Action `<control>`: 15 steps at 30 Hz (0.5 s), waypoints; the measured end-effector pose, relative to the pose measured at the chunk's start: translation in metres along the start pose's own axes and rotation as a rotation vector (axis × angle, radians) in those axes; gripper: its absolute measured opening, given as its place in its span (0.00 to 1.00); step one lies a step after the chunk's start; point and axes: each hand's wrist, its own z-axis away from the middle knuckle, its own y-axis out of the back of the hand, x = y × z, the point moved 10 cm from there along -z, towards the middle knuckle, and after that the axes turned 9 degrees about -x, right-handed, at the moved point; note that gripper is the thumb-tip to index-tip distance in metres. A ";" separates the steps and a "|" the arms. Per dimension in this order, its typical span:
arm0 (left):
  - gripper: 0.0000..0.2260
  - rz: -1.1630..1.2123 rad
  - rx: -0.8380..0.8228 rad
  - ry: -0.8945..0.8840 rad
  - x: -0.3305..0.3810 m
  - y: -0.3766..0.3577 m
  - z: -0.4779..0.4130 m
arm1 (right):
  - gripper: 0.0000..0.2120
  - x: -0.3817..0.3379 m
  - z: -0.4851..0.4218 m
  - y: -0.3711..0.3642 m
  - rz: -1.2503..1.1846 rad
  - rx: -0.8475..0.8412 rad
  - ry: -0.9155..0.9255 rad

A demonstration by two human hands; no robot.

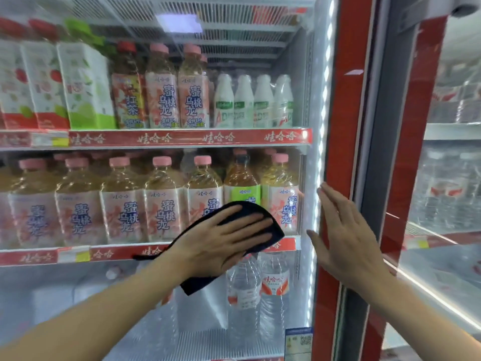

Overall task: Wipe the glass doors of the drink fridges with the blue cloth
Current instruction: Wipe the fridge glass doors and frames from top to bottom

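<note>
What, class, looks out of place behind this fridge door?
On the middle shelf, one green-labelled bottle stands in a row of pink-labelled bottles, just above the blue cloth; it looks like misplaced stock. Nothing appears spilled or broken.

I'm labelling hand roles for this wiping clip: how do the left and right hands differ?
The left hand presses the blue cloth flat against the glass door; the right hand holds nothing. The left hand is in front of the bottles; the right hand is at the door's edge by the red frame. Both are open and flat.
</note>
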 end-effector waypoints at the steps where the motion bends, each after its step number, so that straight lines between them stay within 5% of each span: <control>1: 0.27 -0.011 0.023 -0.009 -0.019 0.010 -0.010 | 0.38 0.007 0.003 0.003 0.020 -0.009 0.030; 5: 0.26 0.068 0.166 0.294 -0.103 0.052 -0.055 | 0.40 0.032 0.008 0.006 0.128 -0.003 0.016; 8: 0.27 0.101 0.210 0.439 -0.097 0.054 -0.068 | 0.39 0.034 0.010 -0.002 0.126 0.025 0.038; 15: 0.29 0.117 0.192 0.337 0.003 0.015 -0.065 | 0.40 0.039 0.015 -0.012 0.095 0.045 0.040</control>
